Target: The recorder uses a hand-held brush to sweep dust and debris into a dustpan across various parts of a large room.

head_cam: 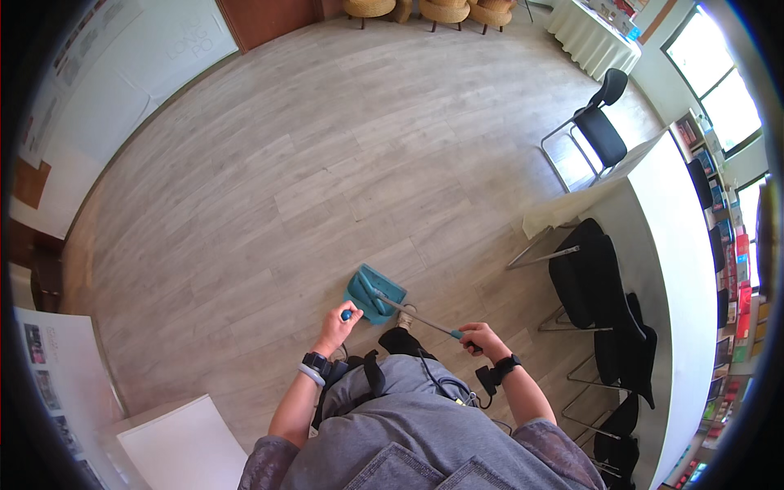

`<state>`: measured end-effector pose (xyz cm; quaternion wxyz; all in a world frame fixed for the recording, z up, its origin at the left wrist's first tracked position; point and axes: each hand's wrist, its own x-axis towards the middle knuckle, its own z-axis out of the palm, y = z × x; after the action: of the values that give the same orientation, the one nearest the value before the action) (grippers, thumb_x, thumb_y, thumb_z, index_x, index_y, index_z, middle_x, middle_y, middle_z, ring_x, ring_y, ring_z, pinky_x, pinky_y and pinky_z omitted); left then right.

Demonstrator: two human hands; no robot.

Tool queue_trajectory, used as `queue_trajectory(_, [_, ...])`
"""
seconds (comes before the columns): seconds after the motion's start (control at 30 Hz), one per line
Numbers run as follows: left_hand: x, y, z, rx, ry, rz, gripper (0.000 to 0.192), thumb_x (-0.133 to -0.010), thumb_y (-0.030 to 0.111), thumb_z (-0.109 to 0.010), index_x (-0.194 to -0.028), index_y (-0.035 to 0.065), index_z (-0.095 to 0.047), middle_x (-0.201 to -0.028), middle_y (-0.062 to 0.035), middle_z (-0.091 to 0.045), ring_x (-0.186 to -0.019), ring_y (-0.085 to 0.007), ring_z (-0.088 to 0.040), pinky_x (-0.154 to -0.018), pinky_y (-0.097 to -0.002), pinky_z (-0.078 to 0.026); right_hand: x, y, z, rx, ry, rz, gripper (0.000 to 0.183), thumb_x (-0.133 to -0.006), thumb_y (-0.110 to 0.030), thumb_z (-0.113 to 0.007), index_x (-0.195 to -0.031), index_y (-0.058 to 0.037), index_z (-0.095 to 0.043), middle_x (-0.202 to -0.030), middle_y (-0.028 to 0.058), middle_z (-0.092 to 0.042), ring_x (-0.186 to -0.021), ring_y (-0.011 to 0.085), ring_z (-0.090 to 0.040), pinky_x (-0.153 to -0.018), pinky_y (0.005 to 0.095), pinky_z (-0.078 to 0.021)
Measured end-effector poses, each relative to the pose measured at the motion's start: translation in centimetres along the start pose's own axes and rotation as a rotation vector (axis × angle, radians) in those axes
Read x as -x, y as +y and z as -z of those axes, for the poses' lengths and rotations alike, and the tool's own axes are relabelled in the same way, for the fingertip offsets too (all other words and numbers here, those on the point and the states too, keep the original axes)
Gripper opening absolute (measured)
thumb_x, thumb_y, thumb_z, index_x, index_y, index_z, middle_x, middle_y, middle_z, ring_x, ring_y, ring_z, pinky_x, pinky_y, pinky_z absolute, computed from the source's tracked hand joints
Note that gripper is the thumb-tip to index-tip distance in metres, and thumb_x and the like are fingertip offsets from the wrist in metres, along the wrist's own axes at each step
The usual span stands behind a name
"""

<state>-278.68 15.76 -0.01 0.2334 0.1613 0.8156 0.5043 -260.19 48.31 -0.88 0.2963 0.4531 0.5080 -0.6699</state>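
Note:
A teal long-handled dustpan rests on the floor in front of my feet, its open side hard to make out. My right hand is closed around the upper end of its grey metal handle, which slants down to the pan. My left hand grips a pole, of which only the round blue end shows above the fist. What hangs below that fist is hidden. One light-coloured shoe is beside the dustpan, under the handle.
Wood-look plank flooring stretches ahead. To the right, black chairs line a long white table; another black chair stands beyond its end. A white box-like surface is near on my left. Wicker stools stand far ahead.

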Motion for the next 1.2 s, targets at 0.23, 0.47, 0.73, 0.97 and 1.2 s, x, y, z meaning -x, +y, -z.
queue_trajectory(0.23, [-2.1, 2.6, -2.7, -0.077, -0.069, 0.014, 0.023, -0.084, 0.024, -0.059, -0.073, 0.0052, -0.051, -0.056, 0.0018, -0.047, -0.052, -0.0058, -0.043, -0.048, -0.0234, -0.037, 1.8, -3.2, 3.8, 0.463, 0.303, 0.199, 0.043, -0.068, -0.003, -0.06, -0.11, -0.0027, -0.054, -0.06, 0.0068, -0.058, -0.042, 0.0121, -0.053, -0.036, 0.0242, -0.0399])
queue_trajectory(0.47, [-5.8, 3.0, -6.8, -0.064, -0.152, -0.035, 0.025, -0.084, 0.026, -0.06, -0.072, 0.0059, -0.051, -0.056, 0.0028, -0.045, -0.053, -0.0047, -0.043, -0.049, -0.0237, -0.036, -6.5, -2.0, 6.1, 0.623, 0.659, 0.395, 0.032, -0.068, -0.005, -0.058, -0.099, -0.0018, -0.052, -0.075, 0.017, -0.061, -0.052, 0.0228, -0.063, -0.042, 0.035, -0.05])
queue_trajectory(0.73, [-8.2, 3.6, -8.0, -0.013, -0.109, -0.057, 0.025, -0.083, 0.025, -0.06, -0.072, 0.005, -0.051, -0.053, -0.0043, -0.042, -0.05, -0.013, -0.04, -0.048, -0.0291, -0.035, -1.5, -1.8, 3.6, 0.525, 0.293, 0.179, 0.034, -0.068, -0.006, -0.059, -0.101, -0.0012, -0.054, -0.065, 0.0107, -0.059, -0.05, 0.0188, -0.061, -0.038, 0.0303, -0.0464])
queue_trajectory(0.97, [-9.8, 4.1, -8.2, -0.025, -0.119, -0.106, 0.024, -0.083, 0.024, -0.06, -0.072, 0.0046, -0.051, -0.053, -0.0046, -0.043, -0.05, -0.013, -0.042, -0.048, -0.0295, -0.036, 1.5, -2.0, 6.1, 0.171, 0.236, 0.086, 0.036, -0.067, -0.002, -0.061, -0.102, -0.0036, -0.058, -0.058, 0.0029, -0.055, -0.043, 0.0088, -0.051, -0.035, 0.0218, -0.0363])
queue_trajectory(1.2, [-12.4, 4.4, -6.8, 0.032, -0.132, -0.076, 0.026, -0.083, 0.024, -0.06, -0.07, 0.0042, -0.05, -0.051, -0.0029, -0.044, -0.049, -0.0122, -0.043, -0.047, -0.0287, -0.036, 0.6, -5.7, 6.7, 0.315, 0.474, 0.149, 0.035, -0.068, -0.007, -0.062, -0.103, -0.0023, -0.057, -0.062, 0.0081, -0.059, -0.048, 0.0144, -0.058, -0.04, 0.0272, -0.0448])
